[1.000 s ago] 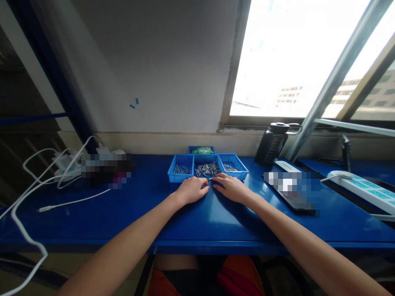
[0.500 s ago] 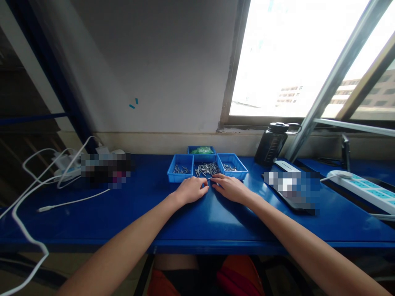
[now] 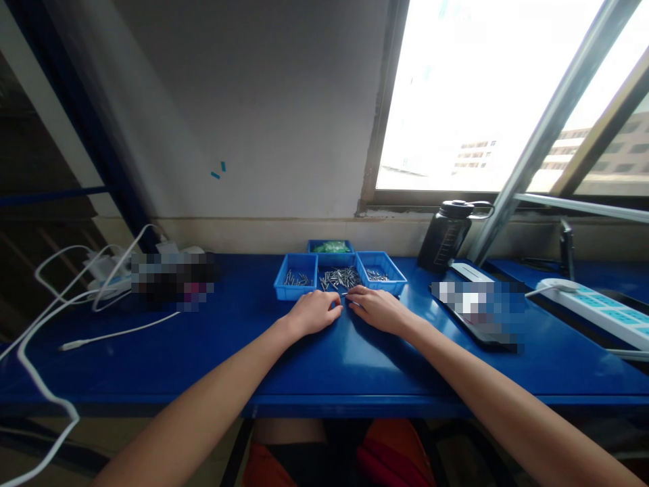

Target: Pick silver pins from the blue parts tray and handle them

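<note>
My left hand (image 3: 315, 311) rests on the table in front of the left blue bin (image 3: 295, 293), fingers bent downward, with a gap between thumb and index finger; nothing shows in it. Close by on the right, my right hand (image 3: 376, 309) lies before the right blue bin (image 3: 389, 288). A thin silver screw-like piece (image 3: 344, 294) sticks out at its fingertips, seemingly pinched there. Between the two bins is a heap of similar silver pieces (image 3: 341, 277), just beyond my fingertips. Both side bins hold more of them. Further back stands a blue bin (image 3: 329, 256) with green plastic bags (image 3: 332, 247).
A black bottle (image 3: 446, 237) stands at the back right, left of a slanted metal post. Right of my arm lies a dark flat object (image 3: 476, 325), partly blurred out, then a white power strip (image 3: 598, 308). White cables (image 3: 126, 331) run across the left side of the blue table (image 3: 213, 358).
Both hands stay in nearly the same place and pose. The whole view has shifted very slightly.
</note>
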Demonstrator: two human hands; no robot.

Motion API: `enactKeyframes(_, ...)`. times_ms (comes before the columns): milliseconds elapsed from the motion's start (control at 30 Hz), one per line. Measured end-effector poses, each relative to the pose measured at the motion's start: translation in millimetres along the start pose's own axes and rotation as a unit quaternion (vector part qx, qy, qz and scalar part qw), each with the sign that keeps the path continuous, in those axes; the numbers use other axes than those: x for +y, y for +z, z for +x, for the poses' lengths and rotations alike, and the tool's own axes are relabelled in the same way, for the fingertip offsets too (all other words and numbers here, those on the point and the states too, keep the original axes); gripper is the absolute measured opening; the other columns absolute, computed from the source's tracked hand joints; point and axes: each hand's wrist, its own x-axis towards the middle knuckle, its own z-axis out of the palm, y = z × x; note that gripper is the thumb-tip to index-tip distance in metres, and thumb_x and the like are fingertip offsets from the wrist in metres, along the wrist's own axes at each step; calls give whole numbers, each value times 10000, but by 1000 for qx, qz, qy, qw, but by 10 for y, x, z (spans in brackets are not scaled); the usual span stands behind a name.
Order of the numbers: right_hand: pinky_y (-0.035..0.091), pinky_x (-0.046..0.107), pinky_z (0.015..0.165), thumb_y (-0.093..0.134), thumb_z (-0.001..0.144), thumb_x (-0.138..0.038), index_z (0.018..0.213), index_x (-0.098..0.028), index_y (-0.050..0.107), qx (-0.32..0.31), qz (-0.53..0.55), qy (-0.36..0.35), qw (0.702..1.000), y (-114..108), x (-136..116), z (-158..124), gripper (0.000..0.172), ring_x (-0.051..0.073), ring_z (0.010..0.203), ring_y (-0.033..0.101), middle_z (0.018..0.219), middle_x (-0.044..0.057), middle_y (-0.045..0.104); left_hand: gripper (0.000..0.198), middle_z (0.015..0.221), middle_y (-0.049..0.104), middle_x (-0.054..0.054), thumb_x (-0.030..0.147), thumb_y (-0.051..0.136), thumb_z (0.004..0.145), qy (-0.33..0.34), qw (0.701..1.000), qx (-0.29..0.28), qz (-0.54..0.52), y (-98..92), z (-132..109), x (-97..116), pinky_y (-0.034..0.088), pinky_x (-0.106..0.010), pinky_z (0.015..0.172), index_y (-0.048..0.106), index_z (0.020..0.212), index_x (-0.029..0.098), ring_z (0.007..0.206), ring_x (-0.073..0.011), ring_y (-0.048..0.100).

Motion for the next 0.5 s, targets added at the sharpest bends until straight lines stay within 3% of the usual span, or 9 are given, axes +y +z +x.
enactKeyframes(100, 484, 281, 716, 331, 881, -298, 1157, -261, 567, 5, -2, -9, 1000, 11, 6, 1, 364, 180, 854, 625, 1282, 36, 489, 289, 804, 664, -34, 405, 407, 823, 2, 1000, -1, -1, -3, -1, 1, 408, -250, 590, 620, 916, 233, 712, -194, 600)
enactKeyframes(233, 461, 277, 780, 318, 878, -225, 1140, -226, 573, 6, 21, -39, 999, 35, 38, 21, 365, 185, 955, 591, 1243, 53, 525, 287, 800, 664, -31, 405, 408, 824, 1, 1000, -4, -1, -8, 1, 0, 413, -254, 597, 619, 918, 236, 715, -197, 601)
enactKeyframes(500, 417, 233, 654, 326, 869, -151, 1067, -188, 527, 2, 34, -39, 999, -20, 11, 28, 284, 145, 774, 581, 943, 64, 587, 297, 812, 660, -43, 398, 412, 822, -16, 1000, -17, -1, -9, 5, 11, 409, -242, 607, 620, 929, 216, 745, -192, 603)
